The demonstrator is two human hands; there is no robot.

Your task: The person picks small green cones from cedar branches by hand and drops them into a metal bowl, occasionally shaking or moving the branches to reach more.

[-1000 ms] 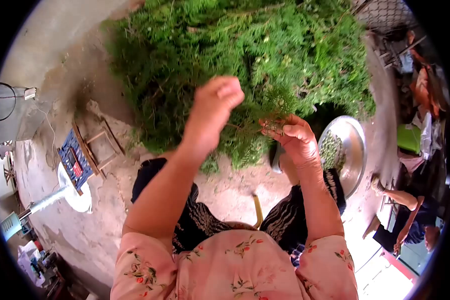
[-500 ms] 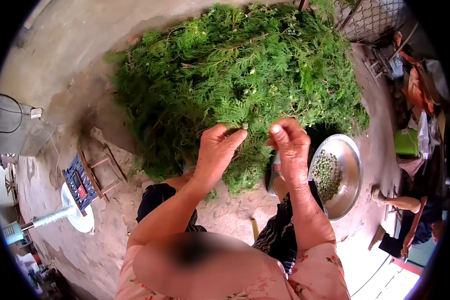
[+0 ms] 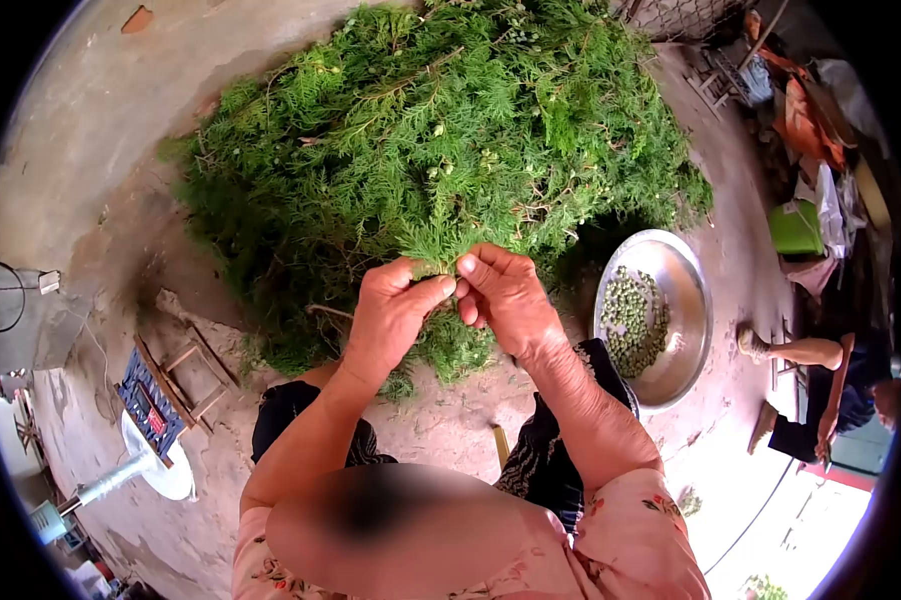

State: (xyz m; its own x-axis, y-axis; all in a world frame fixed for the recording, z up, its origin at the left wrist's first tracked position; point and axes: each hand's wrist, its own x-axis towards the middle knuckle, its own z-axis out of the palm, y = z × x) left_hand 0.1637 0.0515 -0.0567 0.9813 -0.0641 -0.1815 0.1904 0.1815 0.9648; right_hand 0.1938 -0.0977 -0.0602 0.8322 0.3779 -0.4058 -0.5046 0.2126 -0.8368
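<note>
In the head view, the left hand (image 3: 395,305) and right hand (image 3: 505,295) both pinch a small green sprig (image 3: 438,243) tight at the near edge of the big heap of green feathery branches (image 3: 420,130). The round shiny metal bowl (image 3: 682,300) sits just right of the heap, I think for easy reach. Bare ground lies open nearer.

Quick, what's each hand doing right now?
Left hand: closed, pinching a sprig.
Right hand: closed, pinching the same sprig.
</note>
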